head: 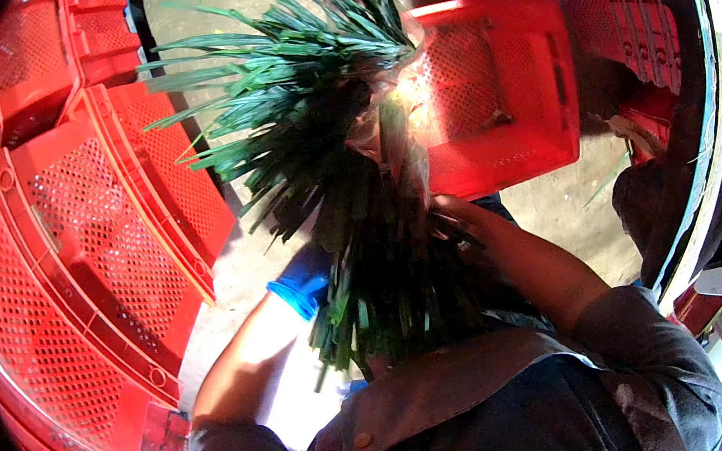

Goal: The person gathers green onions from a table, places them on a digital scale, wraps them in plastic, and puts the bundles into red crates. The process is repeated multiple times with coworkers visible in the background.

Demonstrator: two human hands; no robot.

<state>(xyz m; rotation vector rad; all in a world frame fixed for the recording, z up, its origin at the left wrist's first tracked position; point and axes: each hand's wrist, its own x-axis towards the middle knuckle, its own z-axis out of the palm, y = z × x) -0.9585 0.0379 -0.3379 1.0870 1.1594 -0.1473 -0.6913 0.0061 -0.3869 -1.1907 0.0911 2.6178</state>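
Note:
Large bundles of long flat green leaves (285, 64), probably leafy vegetables, fill the space before me, with clear plastic wrap (381, 120) around part of them. My left hand (313, 279), in a blue glove, reaches under the leaves, and its fingers are hidden by them. My right hand (458, 212) is against the right side of the bundles near the lower end of the plastic; its fingers are mostly covered. The leaves spread out to the left and hang down towards my chest. Directly beyond them lies an open red plastic crate (497, 170).
Red perforated plastic crates (109, 238) are stacked along the left. More red crates (621, 20) stand at the upper right. A pale-edged table or counter (709, 145) curves along the right. Concrete floor (558, 213) shows between them.

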